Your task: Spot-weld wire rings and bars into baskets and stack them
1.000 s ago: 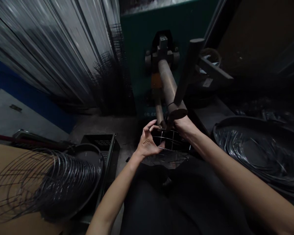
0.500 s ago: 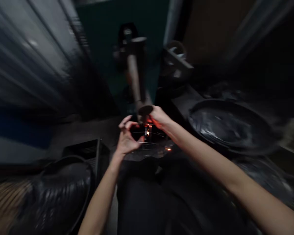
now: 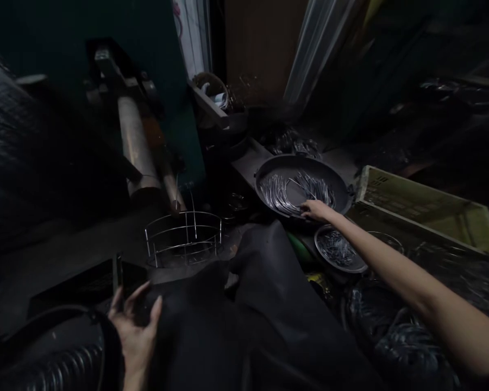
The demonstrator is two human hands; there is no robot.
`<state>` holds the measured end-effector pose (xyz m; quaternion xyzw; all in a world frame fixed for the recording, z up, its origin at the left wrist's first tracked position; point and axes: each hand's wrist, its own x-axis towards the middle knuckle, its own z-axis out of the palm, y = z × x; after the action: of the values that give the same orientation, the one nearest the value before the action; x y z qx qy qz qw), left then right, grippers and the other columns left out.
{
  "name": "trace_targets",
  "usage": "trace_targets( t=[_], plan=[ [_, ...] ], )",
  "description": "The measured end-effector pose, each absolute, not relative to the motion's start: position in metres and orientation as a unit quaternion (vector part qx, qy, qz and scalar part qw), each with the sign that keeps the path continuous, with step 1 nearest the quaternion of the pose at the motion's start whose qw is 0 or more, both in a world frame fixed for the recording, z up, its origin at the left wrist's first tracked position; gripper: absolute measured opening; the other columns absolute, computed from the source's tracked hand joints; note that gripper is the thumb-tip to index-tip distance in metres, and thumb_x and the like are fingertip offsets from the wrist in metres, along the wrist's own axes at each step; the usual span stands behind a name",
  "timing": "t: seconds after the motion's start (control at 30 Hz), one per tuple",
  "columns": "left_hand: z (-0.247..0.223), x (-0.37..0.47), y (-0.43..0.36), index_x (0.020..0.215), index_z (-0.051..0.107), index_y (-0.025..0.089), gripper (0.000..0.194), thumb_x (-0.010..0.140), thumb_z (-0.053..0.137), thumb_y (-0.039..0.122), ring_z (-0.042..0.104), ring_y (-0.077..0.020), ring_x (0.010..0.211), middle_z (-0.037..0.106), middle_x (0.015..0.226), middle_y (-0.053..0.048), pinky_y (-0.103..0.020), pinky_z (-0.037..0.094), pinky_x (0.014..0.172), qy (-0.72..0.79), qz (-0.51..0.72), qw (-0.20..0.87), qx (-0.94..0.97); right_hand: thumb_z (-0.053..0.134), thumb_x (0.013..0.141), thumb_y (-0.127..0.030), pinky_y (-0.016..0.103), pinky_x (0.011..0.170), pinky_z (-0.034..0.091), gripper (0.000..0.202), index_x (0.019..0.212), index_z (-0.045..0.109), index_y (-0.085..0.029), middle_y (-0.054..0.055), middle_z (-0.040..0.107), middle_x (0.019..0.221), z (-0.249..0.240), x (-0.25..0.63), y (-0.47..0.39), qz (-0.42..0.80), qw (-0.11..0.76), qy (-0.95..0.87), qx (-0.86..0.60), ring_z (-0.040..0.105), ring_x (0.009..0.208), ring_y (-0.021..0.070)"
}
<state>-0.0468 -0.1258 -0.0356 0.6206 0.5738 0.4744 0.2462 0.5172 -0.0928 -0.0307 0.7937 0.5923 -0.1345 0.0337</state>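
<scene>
My right hand reaches over the near rim of a round dark pan. Its fingertips are pinched together at the end of a bundle of curved metal wires; how many wires they grip is hard to see. My left hand is held up at the lower left, fingers spread, with nothing in it. In front of my lap a round wire frame, made of thin rings joined by short uprights, stands apart from both hands. Just behind it is the lower rod of a green machine.
A thick metal cylinder juts from the green machine. Right of my knees is a bowl of short metal pieces, with a yellow-green crate beyond. At lower left stands a dark round container of metal rings.
The orange glow and sparks at the rods are gone. Both hands have left the wire frame: the right moved to the pan of wires, the left drew back. The view swung right.
</scene>
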Motion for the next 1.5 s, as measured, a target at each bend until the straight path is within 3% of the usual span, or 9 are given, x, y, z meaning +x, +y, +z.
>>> trace_targets(
  t=[0.47, 0.6, 0.77, 0.87, 0.97, 1.1, 1.27, 1.4, 1.5],
  plan=[
    [0.014, 0.067, -0.152, 0.119, 0.053, 0.025, 0.038, 0.082, 0.061, 0.024, 0.066, -0.0196, 0.093, 0.065, 0.106, -0.005, -0.036, 0.055, 0.084, 0.388, 0.350, 0.310, 0.794, 0.051, 0.086, -0.021, 0.034, 0.079, 0.045, 0.015, 0.096, 0.060, -0.016, 0.014, 0.065, 0.100, -0.028, 0.528, -0.104, -0.093, 0.000, 0.630, 0.771, 0.061, 0.092, 0.0252],
    [0.037, 0.127, -0.138, 0.126, 0.049, 0.026, 0.037, 0.089, 0.051, 0.028, 0.060, -0.0211, 0.109, 0.063, 0.117, -0.007, -0.041, 0.049, 0.096, 0.328, 0.316, 0.400, 0.795, 0.048, 0.089, -0.027, 0.031, 0.063, 0.045, 0.011, 0.090, 0.053, -0.018, 0.006, 0.059, 0.070, 0.019, 0.499, -0.103, -0.145, -0.270, 0.526, 0.794, 0.055, 0.061, 0.0184],
    [0.057, 0.224, -0.131, 0.132, 0.044, 0.019, 0.049, 0.089, 0.048, 0.041, 0.038, -0.0270, 0.134, 0.047, 0.138, -0.013, -0.047, 0.030, 0.112, 0.258, 0.333, 0.502, 0.755, 0.051, 0.090, -0.026, 0.021, 0.045, 0.033, 0.020, 0.071, 0.049, -0.019, -0.006, 0.035, 0.054, 0.126, 0.417, -0.090, -0.444, -0.626, 0.331, 0.549, 0.023, 0.040, 0.0053],
    [0.056, 0.243, -0.143, 0.118, 0.054, 0.017, 0.042, 0.093, 0.036, 0.046, 0.061, -0.0197, 0.091, 0.065, 0.090, -0.008, -0.037, 0.047, 0.090, 0.232, 0.312, 0.598, 0.701, 0.045, 0.091, -0.011, 0.016, 0.043, 0.025, 0.030, 0.062, 0.046, -0.018, -0.008, 0.028, 0.052, 0.178, 0.379, -0.081, -0.507, -0.665, 0.286, 0.469, 0.018, 0.039, 0.0020],
    [0.054, 0.225, -0.150, 0.098, 0.059, 0.015, 0.046, 0.095, 0.028, 0.049, 0.043, -0.0101, 0.051, 0.044, 0.055, 0.003, -0.025, 0.043, 0.061, 0.274, 0.344, 0.645, 0.625, 0.033, 0.093, -0.005, 0.015, 0.047, 0.030, 0.040, 0.058, 0.049, -0.016, -0.006, 0.036, 0.052, 0.187, 0.350, -0.075, -0.530, -0.684, 0.234, 0.443, 0.026, 0.039, -0.0003],
    [0.064, 0.172, -0.138, 0.089, 0.057, 0.014, 0.046, 0.094, 0.030, 0.051, 0.035, -0.0083, 0.046, 0.038, 0.051, 0.005, -0.022, 0.035, 0.052, 0.362, 0.366, 0.612, 0.600, 0.058, 0.085, -0.024, 0.026, 0.060, 0.046, 0.016, 0.071, 0.064, -0.021, 0.004, 0.062, 0.075, 0.140, 0.301, -0.088, -0.504, -0.565, 0.435, 0.488, 0.057, 0.069, 0.0138],
    [0.084, 0.065, -0.114, 0.115, 0.056, 0.020, 0.032, 0.091, 0.045, 0.039, 0.061, -0.0165, 0.085, 0.064, 0.093, -0.006, -0.031, 0.047, 0.081, 0.414, 0.289, 0.426, 0.751, 0.055, 0.084, -0.048, 0.023, 0.043, 0.036, 0.029, 0.074, 0.056, -0.020, 0.002, 0.057, 0.063, 0.089, 0.259, -0.066, -0.470, -0.506, 0.516, 0.507, 0.048, 0.050, 0.0118],
    [0.080, 0.001, -0.069, 0.140, 0.030, 0.022, 0.076, 0.074, 0.066, 0.033, 0.042, -0.0301, 0.127, 0.044, 0.137, -0.015, -0.048, 0.033, 0.105, 0.444, 0.311, 0.181, 0.821, 0.057, 0.083, -0.043, 0.017, 0.035, 0.024, 0.024, 0.085, 0.050, -0.019, -0.004, 0.051, 0.055, 0.082, 0.236, 0.001, -0.523, -0.546, 0.422, 0.500, 0.039, 0.040, 0.0073],
    [0.059, -0.003, -0.030, 0.143, 0.019, 0.021, 0.094, 0.064, 0.071, 0.030, 0.041, -0.0334, 0.126, 0.043, 0.136, -0.016, -0.052, 0.031, 0.105, 0.435, 0.301, 0.141, 0.837, 0.063, 0.078, -0.035, 0.015, 0.036, 0.024, 0.025, 0.089, 0.048, -0.019, -0.007, 0.048, 0.055, 0.076, 0.219, 0.032, -0.566, -0.552, 0.378, 0.481, 0.036, 0.040, 0.0058]
  ],
)
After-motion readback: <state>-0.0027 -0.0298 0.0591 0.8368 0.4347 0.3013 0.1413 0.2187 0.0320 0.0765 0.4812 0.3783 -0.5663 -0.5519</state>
